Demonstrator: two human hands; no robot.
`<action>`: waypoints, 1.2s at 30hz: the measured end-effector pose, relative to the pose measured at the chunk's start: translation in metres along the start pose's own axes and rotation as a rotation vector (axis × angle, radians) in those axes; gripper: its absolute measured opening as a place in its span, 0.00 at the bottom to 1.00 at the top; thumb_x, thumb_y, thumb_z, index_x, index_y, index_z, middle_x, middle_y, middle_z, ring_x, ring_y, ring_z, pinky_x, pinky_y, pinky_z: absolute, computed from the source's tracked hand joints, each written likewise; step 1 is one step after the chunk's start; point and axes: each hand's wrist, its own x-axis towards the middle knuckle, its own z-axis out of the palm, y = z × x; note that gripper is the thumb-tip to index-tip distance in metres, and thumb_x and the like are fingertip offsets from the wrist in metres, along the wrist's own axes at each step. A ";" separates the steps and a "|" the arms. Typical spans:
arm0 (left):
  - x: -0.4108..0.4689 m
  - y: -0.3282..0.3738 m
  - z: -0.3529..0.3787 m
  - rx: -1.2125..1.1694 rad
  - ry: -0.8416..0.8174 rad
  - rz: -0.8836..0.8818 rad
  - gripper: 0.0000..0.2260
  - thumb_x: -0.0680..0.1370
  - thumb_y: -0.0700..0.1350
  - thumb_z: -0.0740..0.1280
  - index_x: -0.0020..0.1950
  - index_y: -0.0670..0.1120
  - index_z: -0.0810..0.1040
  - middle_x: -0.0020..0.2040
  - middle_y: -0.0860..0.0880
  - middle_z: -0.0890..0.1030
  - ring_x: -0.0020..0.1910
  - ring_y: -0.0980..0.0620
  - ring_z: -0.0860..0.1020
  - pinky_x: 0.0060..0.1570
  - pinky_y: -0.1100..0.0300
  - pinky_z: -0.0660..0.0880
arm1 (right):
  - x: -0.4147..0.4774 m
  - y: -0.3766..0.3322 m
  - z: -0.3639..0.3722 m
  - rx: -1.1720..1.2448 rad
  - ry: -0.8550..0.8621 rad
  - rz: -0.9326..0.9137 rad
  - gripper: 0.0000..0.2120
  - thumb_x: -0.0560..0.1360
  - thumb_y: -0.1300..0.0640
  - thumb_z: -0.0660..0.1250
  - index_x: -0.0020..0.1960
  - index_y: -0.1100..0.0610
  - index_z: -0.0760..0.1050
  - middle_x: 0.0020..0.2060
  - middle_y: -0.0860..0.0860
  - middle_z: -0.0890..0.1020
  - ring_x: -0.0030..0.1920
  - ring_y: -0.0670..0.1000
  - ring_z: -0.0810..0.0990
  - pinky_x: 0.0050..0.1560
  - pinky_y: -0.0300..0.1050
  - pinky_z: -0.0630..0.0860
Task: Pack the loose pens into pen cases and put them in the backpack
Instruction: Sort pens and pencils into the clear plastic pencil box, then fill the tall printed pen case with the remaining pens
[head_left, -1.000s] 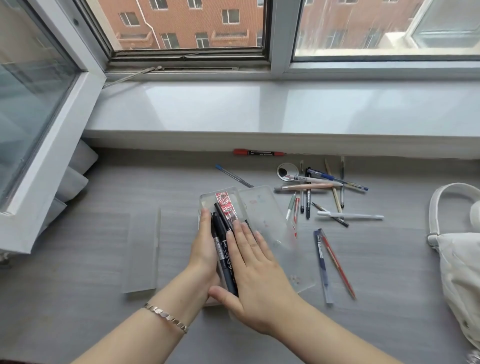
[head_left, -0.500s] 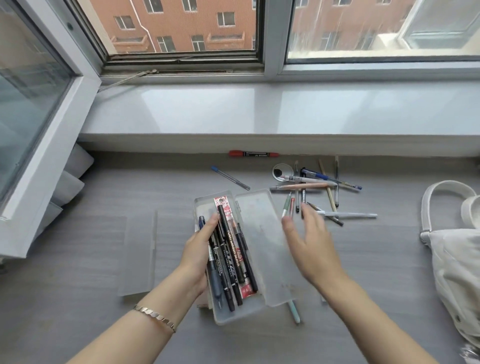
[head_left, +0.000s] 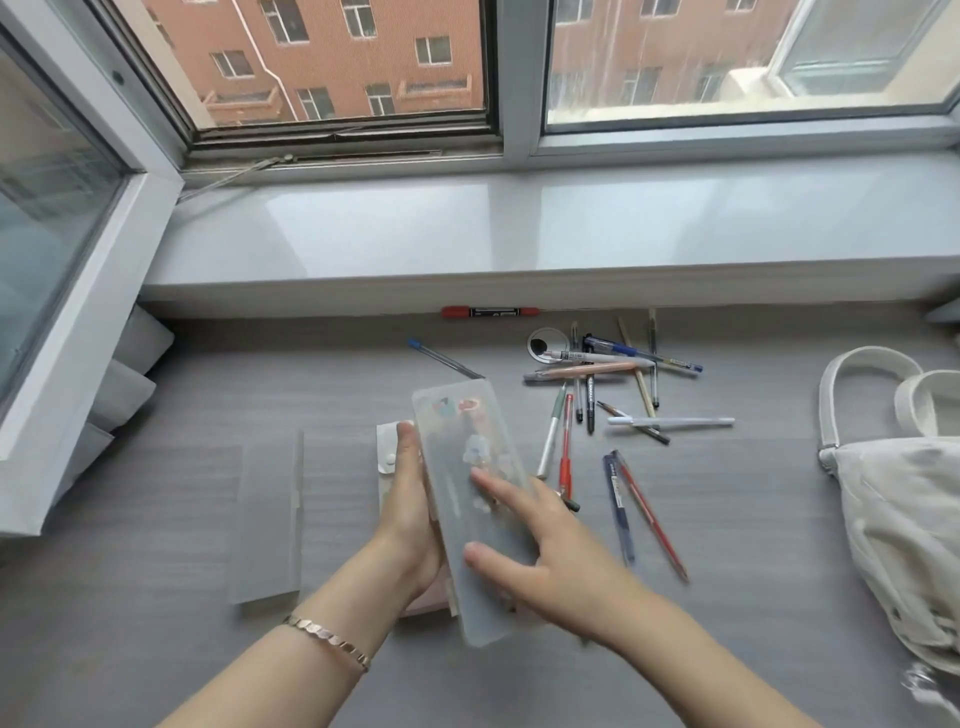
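Left grip (head_left: 410, 509) clasps pen case (head_left: 457, 447) edge; right grip (head_left: 550, 551) flat on top

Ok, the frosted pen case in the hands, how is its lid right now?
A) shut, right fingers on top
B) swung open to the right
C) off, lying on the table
A: the pen case is closed flat, the left hand grips its edge, and the right hand rests straight fingers on top of it.
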 end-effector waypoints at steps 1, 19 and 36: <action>-0.002 0.000 0.001 0.007 -0.026 0.009 0.31 0.76 0.66 0.48 0.57 0.45 0.79 0.47 0.41 0.84 0.39 0.46 0.84 0.32 0.58 0.81 | -0.001 0.000 0.006 -0.034 0.020 -0.007 0.28 0.69 0.41 0.69 0.64 0.29 0.58 0.67 0.42 0.62 0.66 0.36 0.61 0.64 0.27 0.55; -0.005 -0.010 -0.002 0.424 -0.038 0.124 0.18 0.73 0.54 0.66 0.60 0.48 0.76 0.53 0.46 0.84 0.52 0.45 0.82 0.45 0.53 0.79 | 0.001 0.027 0.008 0.329 0.181 0.212 0.22 0.67 0.57 0.75 0.55 0.46 0.70 0.53 0.45 0.81 0.44 0.31 0.79 0.43 0.25 0.74; 0.006 0.042 -0.088 1.285 0.778 0.057 0.47 0.68 0.61 0.69 0.73 0.36 0.51 0.68 0.36 0.66 0.67 0.38 0.66 0.63 0.49 0.67 | 0.040 -0.008 0.032 -0.060 -0.086 -0.012 0.11 0.76 0.58 0.63 0.57 0.54 0.77 0.45 0.47 0.81 0.45 0.43 0.78 0.42 0.24 0.69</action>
